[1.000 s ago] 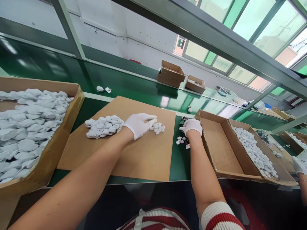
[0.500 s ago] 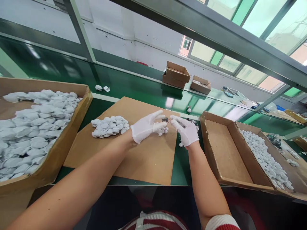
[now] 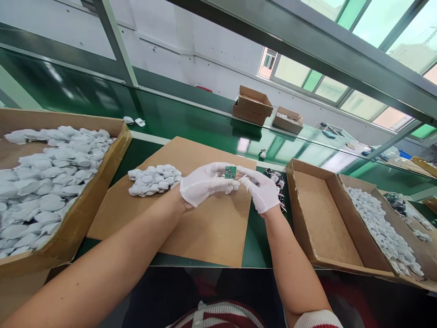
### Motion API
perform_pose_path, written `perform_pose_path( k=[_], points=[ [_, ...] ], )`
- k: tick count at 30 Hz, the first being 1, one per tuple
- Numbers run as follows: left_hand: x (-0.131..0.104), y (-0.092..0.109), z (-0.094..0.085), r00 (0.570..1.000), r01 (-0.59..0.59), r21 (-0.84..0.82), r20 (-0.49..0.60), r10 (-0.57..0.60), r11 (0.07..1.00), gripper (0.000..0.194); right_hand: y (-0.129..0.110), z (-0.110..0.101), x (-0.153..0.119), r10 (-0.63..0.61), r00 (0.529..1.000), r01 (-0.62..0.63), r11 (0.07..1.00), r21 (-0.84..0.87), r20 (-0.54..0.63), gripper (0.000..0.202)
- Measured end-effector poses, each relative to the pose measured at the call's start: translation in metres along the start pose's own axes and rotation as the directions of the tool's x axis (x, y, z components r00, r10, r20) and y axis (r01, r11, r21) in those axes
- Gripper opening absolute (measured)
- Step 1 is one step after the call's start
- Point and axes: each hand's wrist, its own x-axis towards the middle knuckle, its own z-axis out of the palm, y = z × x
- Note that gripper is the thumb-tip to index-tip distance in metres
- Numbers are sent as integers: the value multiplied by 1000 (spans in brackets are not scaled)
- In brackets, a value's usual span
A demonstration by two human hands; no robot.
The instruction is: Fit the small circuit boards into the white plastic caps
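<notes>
A small green circuit board (image 3: 230, 172) stands between the fingertips of my left hand (image 3: 205, 183), which wears a white glove and is closed on it. Thin wires (image 3: 240, 176) run from the board to my right hand (image 3: 261, 189), also gloved in white, whose thumb and fingers pinch them. Both hands hover over the right part of a brown cardboard sheet (image 3: 201, 228). A pile of white rounded pieces (image 3: 155, 180) lies on the sheet, left of my left hand. Right of my right hand is a cluster of dark parts with wires (image 3: 280, 184).
On the left, a cardboard box (image 3: 118, 152) holds many white pieces. A cardboard tray (image 3: 327, 218) stands at right, beside another box of small white pieces (image 3: 382, 228). Brown boxes (image 3: 252, 105) sit on the ledge behind. A metal beam (image 3: 307, 50) crosses overhead.
The circuit board has turned so its green face shows. My fingers have closed in around it and the wires, and my right hand has shifted slightly left.
</notes>
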Motion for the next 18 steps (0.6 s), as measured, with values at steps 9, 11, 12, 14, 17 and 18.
perform_pose_path(
  k=[9,11,12,14,17,18],
  points=[
    [-5,6,11,974,-109,223,-173,149,969,39,3,0,3,139,989,-143,986,-90,-45,54],
    [-6,3,13,939,-119,344,-265,218,931,38,1,2,4,100,988,-112,988,-103,-116,52],
    [-6,2,14,911,-100,431,-322,257,897,36,-1,3,3,90,989,-99,992,-81,-117,51],
    [-7,0,16,865,-38,588,-386,321,808,34,-6,7,2,97,994,-98,995,-9,-56,54],
    [-9,0,21,882,-25,665,-337,330,746,32,-9,12,2,115,993,-115,993,24,13,56],
    [-9,1,23,888,-48,650,-320,330,759,30,-9,12,2,113,994,-113,993,15,3,54]
  ],
)
